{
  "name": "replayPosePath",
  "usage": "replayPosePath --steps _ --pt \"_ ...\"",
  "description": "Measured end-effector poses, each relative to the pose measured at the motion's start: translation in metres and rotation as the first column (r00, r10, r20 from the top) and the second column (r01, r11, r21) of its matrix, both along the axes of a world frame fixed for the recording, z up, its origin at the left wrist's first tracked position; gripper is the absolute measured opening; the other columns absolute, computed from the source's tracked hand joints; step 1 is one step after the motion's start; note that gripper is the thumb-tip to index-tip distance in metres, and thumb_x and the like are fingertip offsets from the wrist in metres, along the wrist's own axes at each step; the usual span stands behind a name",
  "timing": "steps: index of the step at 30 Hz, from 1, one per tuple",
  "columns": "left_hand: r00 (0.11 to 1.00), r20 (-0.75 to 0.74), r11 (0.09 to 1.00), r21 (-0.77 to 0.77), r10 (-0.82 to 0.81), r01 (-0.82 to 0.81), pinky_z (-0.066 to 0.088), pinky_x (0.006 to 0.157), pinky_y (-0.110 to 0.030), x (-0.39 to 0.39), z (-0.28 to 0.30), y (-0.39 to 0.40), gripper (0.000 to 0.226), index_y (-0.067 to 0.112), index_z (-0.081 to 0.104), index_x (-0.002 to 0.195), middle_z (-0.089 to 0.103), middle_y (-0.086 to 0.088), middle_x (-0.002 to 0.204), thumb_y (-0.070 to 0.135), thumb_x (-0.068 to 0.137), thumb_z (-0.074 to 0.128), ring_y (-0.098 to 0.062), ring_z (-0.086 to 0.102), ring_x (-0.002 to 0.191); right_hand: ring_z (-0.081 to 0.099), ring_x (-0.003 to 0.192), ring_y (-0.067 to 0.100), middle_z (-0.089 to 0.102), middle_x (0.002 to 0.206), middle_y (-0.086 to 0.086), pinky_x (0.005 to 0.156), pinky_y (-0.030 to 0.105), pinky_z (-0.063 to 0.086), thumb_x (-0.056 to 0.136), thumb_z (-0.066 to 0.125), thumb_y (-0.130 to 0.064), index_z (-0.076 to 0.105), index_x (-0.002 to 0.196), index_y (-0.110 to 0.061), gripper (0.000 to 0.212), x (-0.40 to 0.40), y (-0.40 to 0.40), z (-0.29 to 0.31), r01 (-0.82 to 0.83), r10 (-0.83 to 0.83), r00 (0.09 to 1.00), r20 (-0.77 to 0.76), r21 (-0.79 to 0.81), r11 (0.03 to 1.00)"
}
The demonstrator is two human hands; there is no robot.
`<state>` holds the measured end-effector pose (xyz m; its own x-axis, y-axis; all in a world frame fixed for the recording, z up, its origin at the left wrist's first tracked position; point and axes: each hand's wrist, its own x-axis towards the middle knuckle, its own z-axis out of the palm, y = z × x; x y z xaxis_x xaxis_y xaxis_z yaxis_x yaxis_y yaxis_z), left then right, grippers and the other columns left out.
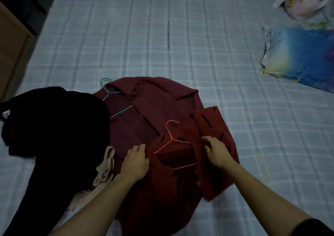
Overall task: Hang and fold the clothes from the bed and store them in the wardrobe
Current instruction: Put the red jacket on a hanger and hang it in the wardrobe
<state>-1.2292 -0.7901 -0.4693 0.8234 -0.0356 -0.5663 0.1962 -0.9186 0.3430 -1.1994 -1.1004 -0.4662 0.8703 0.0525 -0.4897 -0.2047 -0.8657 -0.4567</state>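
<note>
Low in the middle of the frame, both hands are working a red shirt (202, 156) onto a pink hanger (173, 143), probably so it can go in the wardrobe. The left hand (135, 161) is pinching the shirt's left edge, fingers curled on the cloth. The right hand (216, 151) is pressing on the right shoulder, fingers bent; whether it is gripping cloth I cannot tell. Under the shirt a maroon garment (144, 113) is lying spread on the bed (180, 37), a green hanger (112, 96) on it. Crowding the left are black clothes (54, 127) and a beige item (105, 165). A pillow (300, 56) and bags (300, 2) are sitting upper right, well apart.
</note>
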Motion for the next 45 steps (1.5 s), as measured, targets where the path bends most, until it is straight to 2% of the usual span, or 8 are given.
replayPosePath --steps 6,8,16,29,33,38,42,45 --pt "0.996 -0.049 0.996 0.046 -0.068 0.071 0.047 0.097 -0.039 0.004 -0.024 -0.007 0.044 0.018 0.043 0.135 0.055 -0.005 0.128 0.034 0.095 0.056 -0.023 0.052 0.118 0.043 0.131 0.031 0.039 0.148 0.009 0.108 0.042 0.035 0.098 0.046 -0.023 0.029 0.151 -0.023 0.056 0.004 0.001 -0.039 -0.219 0.168 0.953 -0.251 -0.192 0.957" --pt "0.995 -0.029 0.990 0.098 -0.099 0.102 0.047 0.096 -0.037 0.002 -0.027 -0.010 0.044 0.020 0.043 0.134 0.054 -0.002 0.127 0.035 0.094 0.056 -0.022 0.052 0.117 0.042 0.132 0.030 0.038 0.149 0.007 0.111 0.042 0.031 0.098 0.045 -0.025 0.027 0.152 -0.023 0.057 0.002 0.002 -0.046 -0.258 0.195 0.948 -0.252 -0.248 0.934" --pt "0.994 0.071 0.997 0.026 -0.080 0.078 0.049 0.085 -0.029 -0.001 -0.026 -0.013 0.024 0.019 0.050 0.117 0.057 0.000 0.115 0.023 0.095 0.058 -0.017 0.054 0.106 0.058 0.102 0.034 0.052 0.117 0.011 0.088 0.042 0.048 0.096 0.049 -0.014 0.052 0.123 -0.013 0.028 0.008 -0.001 -0.044 -0.204 0.165 0.967 -0.193 -0.204 0.958" --pt "0.873 0.487 0.987 -0.130 -0.020 0.095 0.049 0.075 -0.039 0.000 0.072 -0.007 0.020 0.015 0.060 0.103 0.055 -0.001 0.095 0.011 0.084 0.068 -0.024 0.055 0.090 0.063 0.083 0.022 0.068 0.087 0.002 0.078 0.035 0.047 0.081 0.077 -0.015 0.071 0.090 -0.015 0.011 0.000 -0.022 0.079 -0.022 0.018 0.966 0.258 0.014 1.000" --pt "0.774 0.633 0.977 -0.177 0.022 0.117 0.049 0.074 -0.042 0.017 0.132 0.004 0.023 0.013 0.062 0.099 0.056 -0.003 0.093 0.006 0.079 0.070 -0.028 0.055 0.087 0.062 0.076 0.017 0.068 0.082 0.000 0.075 0.037 0.050 0.080 0.078 -0.012 0.071 0.084 -0.014 0.009 0.002 -0.010 0.144 0.012 -0.031 0.879 0.477 0.043 0.999" --pt "0.595 0.798 0.954 -0.246 0.099 0.172 0.050 0.080 -0.045 0.023 0.224 0.021 0.027 0.013 0.065 0.101 0.060 -0.005 0.096 0.001 0.076 0.071 -0.030 0.057 0.091 0.062 0.075 0.017 0.068 0.081 0.000 0.071 0.030 0.049 0.078 0.079 -0.007 0.071 0.086 -0.010 0.011 -0.014 0.009 0.243 0.055 -0.051 0.678 0.734 0.019 0.998" --pt "0.424 0.895 0.942 -0.252 0.140 0.221 0.050 0.077 -0.042 0.013 0.298 0.029 0.028 0.012 0.066 0.097 0.061 -0.007 0.093 -0.003 0.074 0.071 -0.031 0.058 0.090 0.060 0.073 0.016 0.066 0.080 -0.001 0.070 0.025 0.045 0.076 0.078 -0.002 0.071 0.084 -0.011 0.014 -0.036 0.016 0.312 0.060 -0.052 0.521 0.852 0.024 0.998" --pt "0.310 0.936 0.941 -0.243 0.164 0.235 0.051 0.074 -0.043 -0.005 0.352 0.036 0.025 0.011 0.066 0.097 0.062 -0.005 0.093 -0.002 0.077 0.070 -0.028 0.058 0.089 0.058 0.072 0.011 0.064 0.078 -0.007 0.070 0.013 0.041 0.076 0.077 -0.002 0.070 0.083 -0.013 0.015 -0.055 0.018 0.363 0.040 -0.051 0.409 0.911 0.037 0.998"
